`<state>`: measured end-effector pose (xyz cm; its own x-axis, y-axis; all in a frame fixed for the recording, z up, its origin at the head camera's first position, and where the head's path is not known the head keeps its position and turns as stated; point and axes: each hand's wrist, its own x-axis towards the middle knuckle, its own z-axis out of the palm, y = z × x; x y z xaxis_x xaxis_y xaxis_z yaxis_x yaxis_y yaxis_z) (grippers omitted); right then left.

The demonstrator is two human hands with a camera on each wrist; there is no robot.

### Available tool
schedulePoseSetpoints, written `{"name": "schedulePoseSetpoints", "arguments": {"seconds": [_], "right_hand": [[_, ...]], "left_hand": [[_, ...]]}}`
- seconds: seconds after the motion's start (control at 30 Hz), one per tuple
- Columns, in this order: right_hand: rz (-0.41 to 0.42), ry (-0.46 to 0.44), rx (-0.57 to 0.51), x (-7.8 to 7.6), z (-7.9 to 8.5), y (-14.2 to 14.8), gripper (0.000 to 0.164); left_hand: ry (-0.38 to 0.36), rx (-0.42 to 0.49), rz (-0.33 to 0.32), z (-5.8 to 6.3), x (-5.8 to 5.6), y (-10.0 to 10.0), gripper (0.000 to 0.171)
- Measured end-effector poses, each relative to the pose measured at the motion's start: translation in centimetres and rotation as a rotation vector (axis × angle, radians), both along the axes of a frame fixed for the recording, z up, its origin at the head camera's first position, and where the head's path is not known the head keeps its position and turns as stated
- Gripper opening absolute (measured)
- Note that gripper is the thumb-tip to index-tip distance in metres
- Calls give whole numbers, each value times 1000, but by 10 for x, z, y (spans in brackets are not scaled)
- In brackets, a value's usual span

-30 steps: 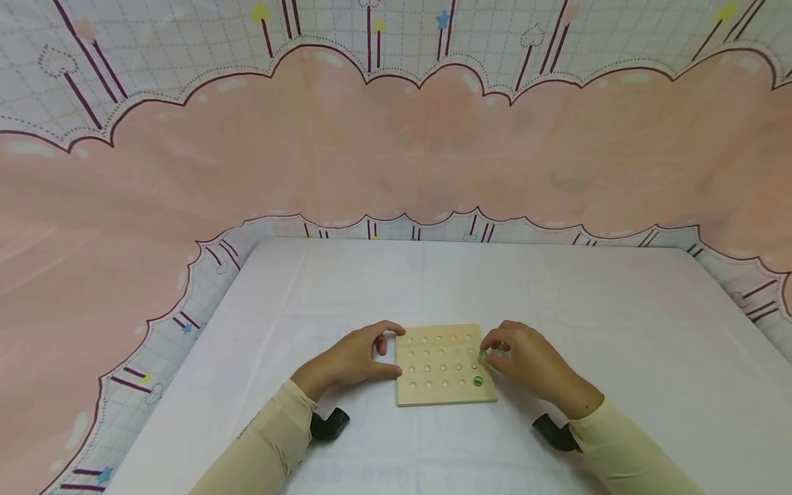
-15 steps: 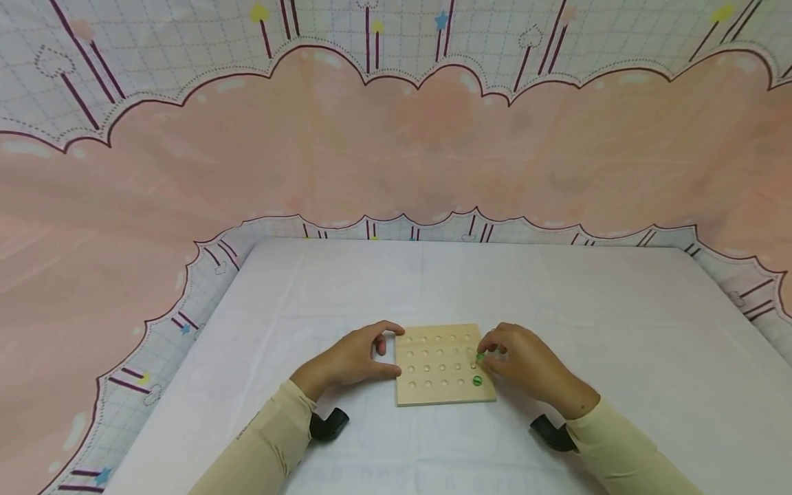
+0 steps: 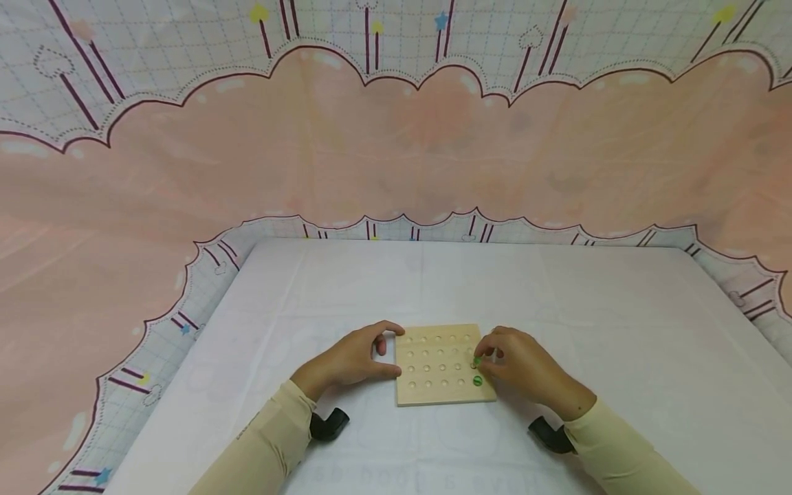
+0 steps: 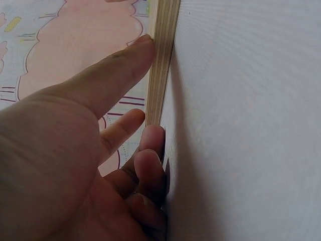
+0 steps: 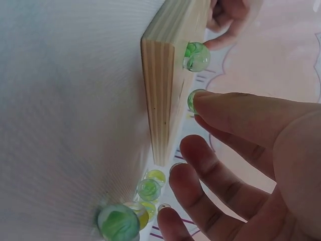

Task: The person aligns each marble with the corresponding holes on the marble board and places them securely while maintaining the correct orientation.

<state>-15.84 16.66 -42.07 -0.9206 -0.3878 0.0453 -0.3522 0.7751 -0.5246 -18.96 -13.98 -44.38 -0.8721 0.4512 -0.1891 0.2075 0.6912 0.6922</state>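
Note:
A pale wooden board [image 3: 433, 397] with rows of round hollows lies flat on the white table. My left hand [image 3: 354, 356] touches its left edge with thumb and index finger; in the left wrist view the thumb [image 4: 120, 70] meets the layered side of the board [image 4: 163, 55]. Over the right side, my right hand [image 3: 526, 361] pinches a green glass marble [image 3: 476, 361] between thumb and fingers, close above a hollow. Another green marble [image 3: 478, 381] sits in the front right hollow. In the right wrist view, the held marble [image 5: 191, 102] is mostly covered by the thumb.
Several green and yellow glass marbles [image 5: 119, 222] lie on the table beside the board's right side, hidden behind my right hand in the head view. The white tabletop [image 3: 346, 275] reaches back to a pink and white patterned cloth [image 3: 396, 151].
My right hand has moved slightly left and toward the front with the marble, down the board's right column. The left hand stays at the left edge.

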Motion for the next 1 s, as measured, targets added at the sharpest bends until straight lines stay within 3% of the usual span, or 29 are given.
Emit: {"name": "schedulePoseSetpoints", "arguments": {"seconds": [1.0], "right_hand": [[16, -3, 28, -3, -7, -3, 11]], "left_hand": [[-2, 5, -8, -1, -1, 0, 63]]}}
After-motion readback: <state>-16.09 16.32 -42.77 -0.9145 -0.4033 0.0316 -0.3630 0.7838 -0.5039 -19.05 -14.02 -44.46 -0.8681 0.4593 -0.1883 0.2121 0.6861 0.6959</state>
